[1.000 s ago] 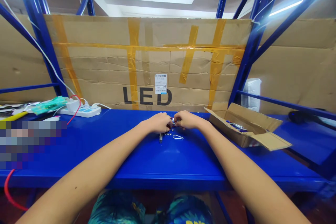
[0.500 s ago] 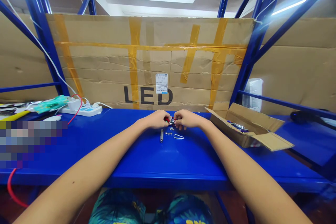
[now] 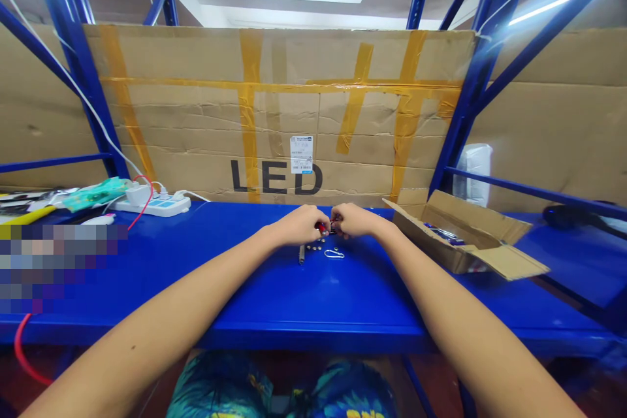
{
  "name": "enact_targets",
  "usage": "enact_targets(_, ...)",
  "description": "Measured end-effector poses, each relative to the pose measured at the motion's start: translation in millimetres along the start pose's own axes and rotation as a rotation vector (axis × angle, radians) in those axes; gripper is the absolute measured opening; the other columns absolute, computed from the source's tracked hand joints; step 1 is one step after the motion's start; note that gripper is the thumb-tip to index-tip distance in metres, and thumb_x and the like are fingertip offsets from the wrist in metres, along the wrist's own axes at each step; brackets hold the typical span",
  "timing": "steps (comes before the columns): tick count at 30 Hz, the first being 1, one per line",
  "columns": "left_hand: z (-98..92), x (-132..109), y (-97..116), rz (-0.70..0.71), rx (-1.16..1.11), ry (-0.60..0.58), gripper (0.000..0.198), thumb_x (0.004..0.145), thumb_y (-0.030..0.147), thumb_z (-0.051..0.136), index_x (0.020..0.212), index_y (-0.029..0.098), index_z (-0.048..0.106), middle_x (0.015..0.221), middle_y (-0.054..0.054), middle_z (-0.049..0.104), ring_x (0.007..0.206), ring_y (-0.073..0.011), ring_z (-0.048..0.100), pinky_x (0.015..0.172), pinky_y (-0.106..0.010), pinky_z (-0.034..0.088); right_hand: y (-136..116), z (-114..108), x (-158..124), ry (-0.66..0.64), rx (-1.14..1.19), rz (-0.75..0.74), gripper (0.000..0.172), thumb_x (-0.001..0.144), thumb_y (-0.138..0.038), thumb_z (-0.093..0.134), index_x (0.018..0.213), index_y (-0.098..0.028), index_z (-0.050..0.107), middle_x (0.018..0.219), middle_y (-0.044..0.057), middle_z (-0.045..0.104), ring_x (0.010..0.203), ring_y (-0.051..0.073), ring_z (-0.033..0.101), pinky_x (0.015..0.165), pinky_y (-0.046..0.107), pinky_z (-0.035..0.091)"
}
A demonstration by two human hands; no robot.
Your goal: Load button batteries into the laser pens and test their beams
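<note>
My left hand (image 3: 304,225) is closed, its fingertips pinching a small red and metal piece (image 3: 320,227) just above the blue tabletop. Close beside it, my right hand (image 3: 351,219) has its fingers curled together around something small and dark, mostly hidden by the fingers. Below the hands lie several small round metal pieces (image 3: 315,248). A silver carabiner-like clip (image 3: 334,253) rests to their right. To their left is a short grey metal rod (image 3: 302,255), its upper end close under my left hand.
An open cardboard box (image 3: 455,251) with small blue packs inside stands at the right. A white power strip (image 3: 166,204) with cables sits at the back left, near a green package (image 3: 98,194). A large cardboard panel (image 3: 196,124) closes off the back.
My left hand has shifted slightly right, and my right hand has drawn back a little with its fingers more curled. Another small round piece now shows near the clip.
</note>
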State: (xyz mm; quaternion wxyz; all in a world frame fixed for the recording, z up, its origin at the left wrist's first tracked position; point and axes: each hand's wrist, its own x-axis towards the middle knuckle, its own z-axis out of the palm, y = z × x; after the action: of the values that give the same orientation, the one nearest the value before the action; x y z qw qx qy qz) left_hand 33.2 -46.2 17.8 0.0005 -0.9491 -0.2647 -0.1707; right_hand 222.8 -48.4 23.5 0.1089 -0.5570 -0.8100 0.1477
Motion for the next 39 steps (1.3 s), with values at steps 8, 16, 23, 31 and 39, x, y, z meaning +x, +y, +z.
enact_targets(8,13.8,17,17,0.139,0.147,-0.110,0.028,0.076,0.008,0.055,0.086,0.024,0.076,0.082,-0.002,0.074,0.081,-0.0190,0.058,0.073,-0.030,0.037,5,-3,-1,-0.057,-0.046,0.098,0.020,0.072,-0.007,0.050,0.087,-0.011,0.063,0.067,0.010,0.071,0.054,0.018,0.066,0.045,0.022,0.045)
enact_targets(16,17.3,22,17,0.063,0.168,-0.139,0.017,0.079,0.015,0.061,0.083,0.023,0.076,0.082,-0.003,0.074,0.088,-0.0212,0.061,0.075,-0.031,0.036,4,-3,0,-0.039,-0.040,0.092,0.021,0.070,-0.007,0.051,0.085,-0.012,0.064,0.065,0.009,0.070,0.051,0.018,0.064,0.045,0.024,0.046)
enact_targets(23,6.4,17,11,-0.086,0.219,-0.118,0.018,0.070,0.033,0.075,0.080,0.020,0.069,0.081,-0.004,0.070,0.085,-0.0225,0.062,0.071,-0.029,0.035,9,-2,2,-0.034,0.005,0.089,0.010,0.074,-0.010,0.055,0.081,-0.015,0.062,0.064,0.007,0.069,0.050,0.018,0.063,0.045,0.025,0.047)
enact_targets(31,0.2,5,-5,-0.138,0.193,-0.146,0.012,0.069,0.027,0.074,0.071,0.018,0.066,0.074,-0.004,0.069,0.081,-0.0230,0.063,0.073,-0.030,0.035,0,-3,-1,-0.067,0.149,0.040,0.005,0.079,-0.011,0.055,0.077,-0.016,0.054,0.068,0.006,0.069,0.053,0.015,0.063,0.047,0.023,0.047)
enact_targets(39,-3.7,-2,-11,-0.280,0.049,-0.157,0.007,0.072,0.016,0.066,0.076,0.019,0.072,0.080,-0.006,0.074,0.079,-0.0197,0.065,0.067,-0.025,0.038,-5,-1,-2,-0.149,0.343,-0.138,0.003,0.082,-0.016,0.054,0.080,-0.016,0.052,0.079,0.007,0.072,0.064,0.015,0.066,0.049,0.022,0.048)
